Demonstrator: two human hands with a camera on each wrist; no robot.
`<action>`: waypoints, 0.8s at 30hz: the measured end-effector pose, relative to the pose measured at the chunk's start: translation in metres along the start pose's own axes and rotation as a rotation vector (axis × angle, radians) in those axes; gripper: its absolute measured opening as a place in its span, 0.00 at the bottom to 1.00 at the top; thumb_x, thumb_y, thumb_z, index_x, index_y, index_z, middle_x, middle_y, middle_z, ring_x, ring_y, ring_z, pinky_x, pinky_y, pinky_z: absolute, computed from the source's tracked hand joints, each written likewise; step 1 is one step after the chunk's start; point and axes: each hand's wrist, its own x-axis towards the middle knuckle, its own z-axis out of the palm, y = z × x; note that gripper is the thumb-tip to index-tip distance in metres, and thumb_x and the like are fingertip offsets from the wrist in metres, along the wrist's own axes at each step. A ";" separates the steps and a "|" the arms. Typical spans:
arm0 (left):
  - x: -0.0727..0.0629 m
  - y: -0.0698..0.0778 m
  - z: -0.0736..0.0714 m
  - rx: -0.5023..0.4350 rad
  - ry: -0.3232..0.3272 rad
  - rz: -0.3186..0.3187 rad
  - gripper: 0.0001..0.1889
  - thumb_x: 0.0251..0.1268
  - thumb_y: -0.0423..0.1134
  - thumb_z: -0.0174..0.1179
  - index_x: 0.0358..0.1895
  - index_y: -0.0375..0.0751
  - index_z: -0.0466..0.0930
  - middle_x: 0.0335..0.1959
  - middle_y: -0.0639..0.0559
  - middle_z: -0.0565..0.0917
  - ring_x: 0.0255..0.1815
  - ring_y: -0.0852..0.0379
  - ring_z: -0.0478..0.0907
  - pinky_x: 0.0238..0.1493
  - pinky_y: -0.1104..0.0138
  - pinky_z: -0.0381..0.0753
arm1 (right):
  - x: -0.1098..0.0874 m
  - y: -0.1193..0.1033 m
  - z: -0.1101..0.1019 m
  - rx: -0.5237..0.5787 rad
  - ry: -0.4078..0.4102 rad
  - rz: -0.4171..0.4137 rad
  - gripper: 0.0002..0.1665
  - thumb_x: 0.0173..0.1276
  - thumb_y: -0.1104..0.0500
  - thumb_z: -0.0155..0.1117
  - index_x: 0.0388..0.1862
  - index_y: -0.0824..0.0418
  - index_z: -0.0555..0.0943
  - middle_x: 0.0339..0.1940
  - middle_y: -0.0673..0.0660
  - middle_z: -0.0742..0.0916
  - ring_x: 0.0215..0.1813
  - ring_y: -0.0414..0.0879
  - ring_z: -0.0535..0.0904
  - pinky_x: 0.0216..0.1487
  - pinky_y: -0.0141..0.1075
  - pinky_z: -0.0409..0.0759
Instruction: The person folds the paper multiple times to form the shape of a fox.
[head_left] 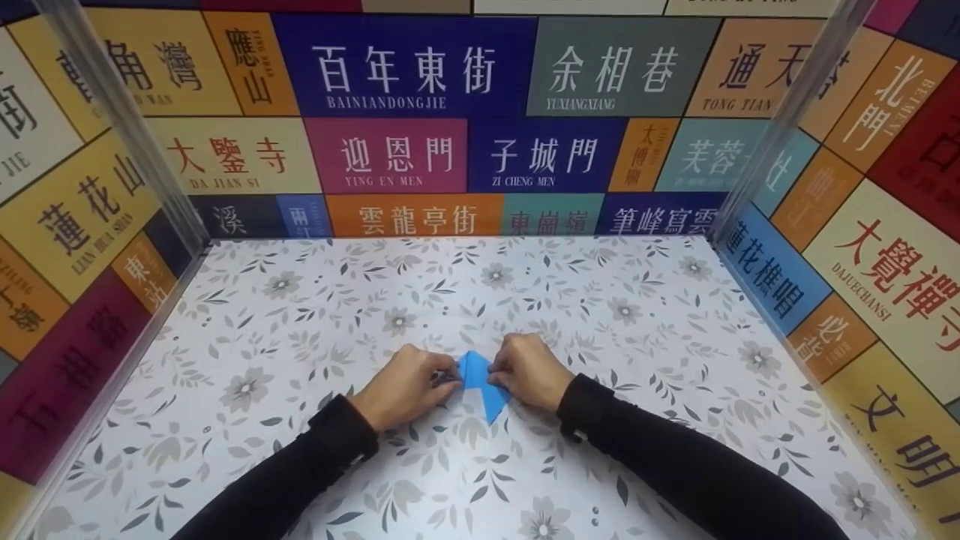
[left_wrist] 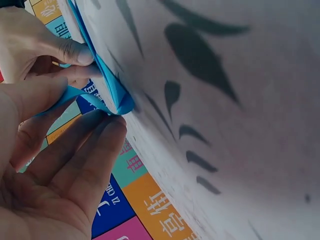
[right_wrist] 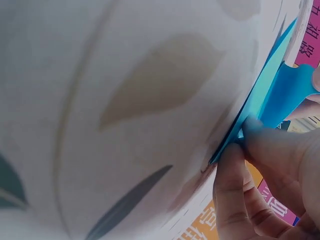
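Observation:
A piece of folded blue paper [head_left: 475, 371] lies at the middle of the table, one corner pointing toward me. At its left edge, my left hand [head_left: 411, 384] pinches a raised flap between thumb and fingers; the left wrist view shows that blue flap [left_wrist: 95, 97] curling up from the rest. On the opposite side, my right hand [head_left: 531, 373] pinches the paper's right edge. Close up in the right wrist view, the thumb and forefinger of the right hand [right_wrist: 270, 175] meet on the blue paper [right_wrist: 260, 100] near the tabletop. Fingers cover parts of both edges.
The tabletop [head_left: 322, 300] has a white covering printed with grey flowers and leaves. Panels with coloured sign blocks [head_left: 405, 67] stand at the back, left and right. Clear strips [head_left: 135, 135] run up the two back corners.

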 end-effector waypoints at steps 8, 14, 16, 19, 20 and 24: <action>0.003 0.003 0.007 0.005 -0.023 0.030 0.02 0.73 0.35 0.80 0.40 0.47 0.96 0.36 0.57 0.98 0.34 0.60 0.91 0.42 0.65 0.91 | 0.001 -0.001 0.001 -0.008 0.004 -0.016 0.05 0.64 0.65 0.90 0.35 0.64 0.98 0.32 0.59 0.95 0.35 0.53 0.90 0.40 0.43 0.90; 0.005 0.005 0.009 -0.001 -0.042 0.031 0.05 0.73 0.35 0.79 0.36 0.47 0.95 0.31 0.57 0.95 0.30 0.61 0.85 0.37 0.69 0.84 | 0.001 0.000 0.001 -0.012 0.004 -0.004 0.06 0.64 0.64 0.90 0.35 0.64 0.98 0.33 0.60 0.94 0.36 0.54 0.90 0.42 0.44 0.91; 0.005 0.006 0.010 -0.005 -0.049 0.033 0.05 0.72 0.34 0.79 0.36 0.46 0.95 0.31 0.56 0.95 0.30 0.61 0.84 0.37 0.69 0.84 | 0.000 0.000 0.002 -0.010 0.002 0.002 0.06 0.64 0.64 0.90 0.35 0.64 0.98 0.33 0.60 0.94 0.36 0.54 0.90 0.43 0.44 0.92; 0.007 0.008 0.011 -0.006 -0.058 0.037 0.05 0.71 0.34 0.80 0.36 0.46 0.95 0.33 0.55 0.97 0.32 0.60 0.88 0.39 0.67 0.88 | 0.000 0.000 0.002 -0.006 0.005 0.005 0.06 0.64 0.64 0.91 0.35 0.64 0.98 0.33 0.60 0.94 0.36 0.54 0.91 0.42 0.43 0.92; 0.007 0.009 0.011 -0.005 -0.063 0.040 0.05 0.71 0.33 0.80 0.36 0.46 0.95 0.33 0.55 0.97 0.32 0.60 0.88 0.39 0.66 0.88 | 0.000 0.000 0.002 -0.005 0.008 0.005 0.06 0.64 0.64 0.91 0.34 0.64 0.98 0.33 0.60 0.94 0.36 0.53 0.91 0.42 0.42 0.92; 0.010 0.011 0.012 0.005 -0.081 0.048 0.04 0.71 0.33 0.80 0.36 0.45 0.95 0.34 0.54 0.97 0.33 0.60 0.89 0.39 0.66 0.89 | 0.000 0.001 0.003 -0.001 0.019 0.000 0.06 0.63 0.65 0.91 0.32 0.63 0.98 0.33 0.59 0.94 0.35 0.53 0.91 0.40 0.40 0.91</action>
